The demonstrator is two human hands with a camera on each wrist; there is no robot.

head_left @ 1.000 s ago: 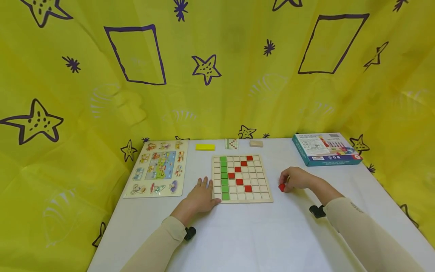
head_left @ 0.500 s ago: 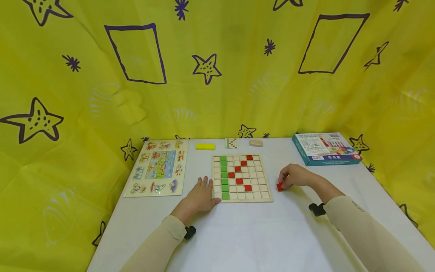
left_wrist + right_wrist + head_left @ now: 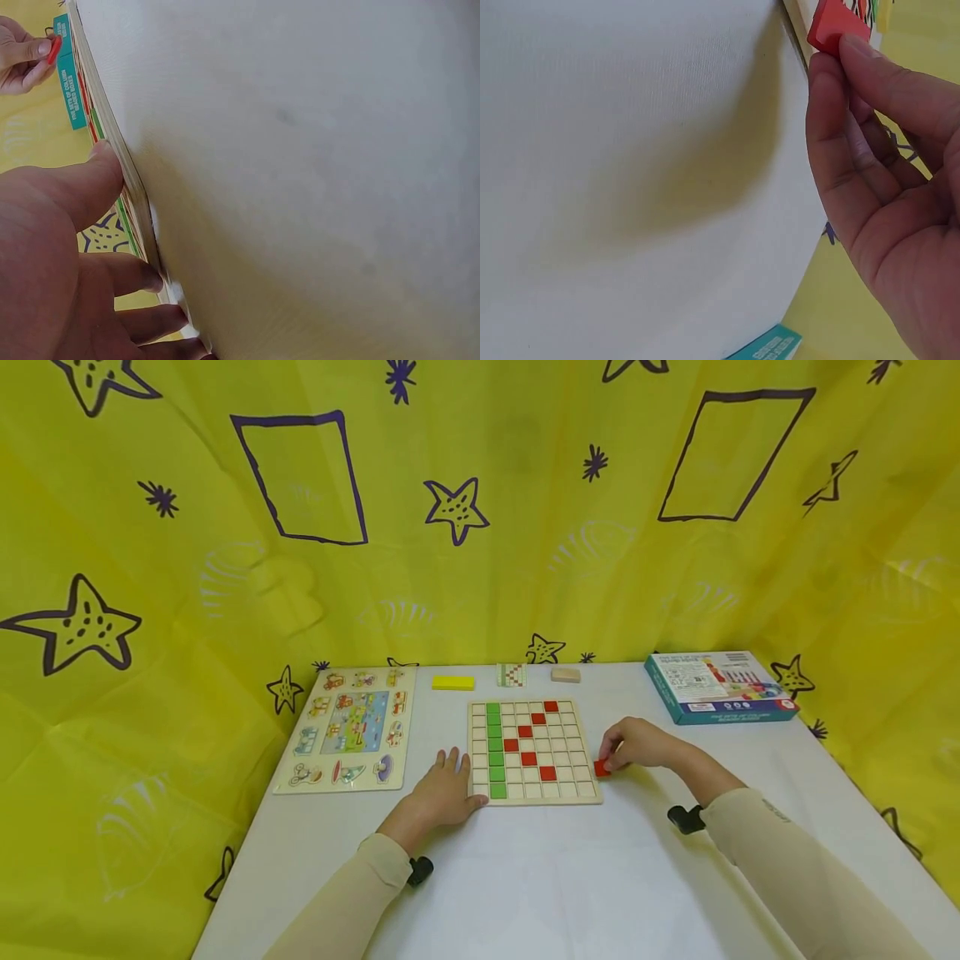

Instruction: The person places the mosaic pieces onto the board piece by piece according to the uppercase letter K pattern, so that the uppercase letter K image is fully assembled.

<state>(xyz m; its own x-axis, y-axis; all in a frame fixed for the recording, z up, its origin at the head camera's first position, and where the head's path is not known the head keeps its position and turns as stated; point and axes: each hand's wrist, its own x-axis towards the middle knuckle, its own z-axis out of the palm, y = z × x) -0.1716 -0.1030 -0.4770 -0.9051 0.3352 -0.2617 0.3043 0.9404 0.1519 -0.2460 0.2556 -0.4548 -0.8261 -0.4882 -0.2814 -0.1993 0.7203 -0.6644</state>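
The right hand (image 3: 637, 745) pinches a red square tile (image 3: 602, 767) between thumb and fingers, just at the right edge of the wooden grid board (image 3: 534, 752) on the white surface (image 3: 570, 877). The left hand (image 3: 442, 793) rests flat, fingers relaxed, thumb touching the board's lower left corner.

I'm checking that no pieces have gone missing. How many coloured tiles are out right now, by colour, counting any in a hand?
Green tiles, in one column of the grid board: 7
Red tiles set in the grid board: 6
Red tile pinched in the right hand, beside the board's right edge: 1
Total: 14
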